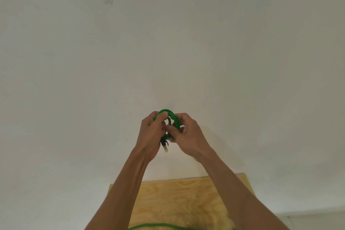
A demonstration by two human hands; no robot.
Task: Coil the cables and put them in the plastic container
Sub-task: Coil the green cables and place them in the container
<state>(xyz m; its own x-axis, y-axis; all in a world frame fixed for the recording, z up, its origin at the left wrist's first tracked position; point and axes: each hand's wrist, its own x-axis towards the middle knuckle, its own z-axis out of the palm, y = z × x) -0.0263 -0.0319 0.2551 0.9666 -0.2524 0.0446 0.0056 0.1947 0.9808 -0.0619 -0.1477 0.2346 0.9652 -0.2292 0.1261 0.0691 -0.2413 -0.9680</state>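
Head view. Both hands are raised in front of a pale wall, working a green Ethernet cable [169,117] into a small coil held between them. The left hand [152,132] is gripping the left side of the coil, its fingers [161,117] curled tightly over the loops; a black-booted plug with a pale tip [165,148] is hanging just below this hand. The right hand [186,134] is pinching the right side of the coil, its thumb pressing toward the centre and the remaining fingers bent around the loops, so neither hand is open. A further run of the green cable [158,226] is lying across the wooden tabletop [183,196] at the lower edge, partly hidden by the forearms; whether it joins the coil cannot be told. The plastic container is not visible.

Judgement on technique: the coiling step appears well advanced. To do it well, the left hand should be anchoring the finished loops while the right hand is feeding each new turn at matching size, letting the cable twist freely so it is not kinking. The loose plug should be tucked in, since a released coil is likely to spring apart.
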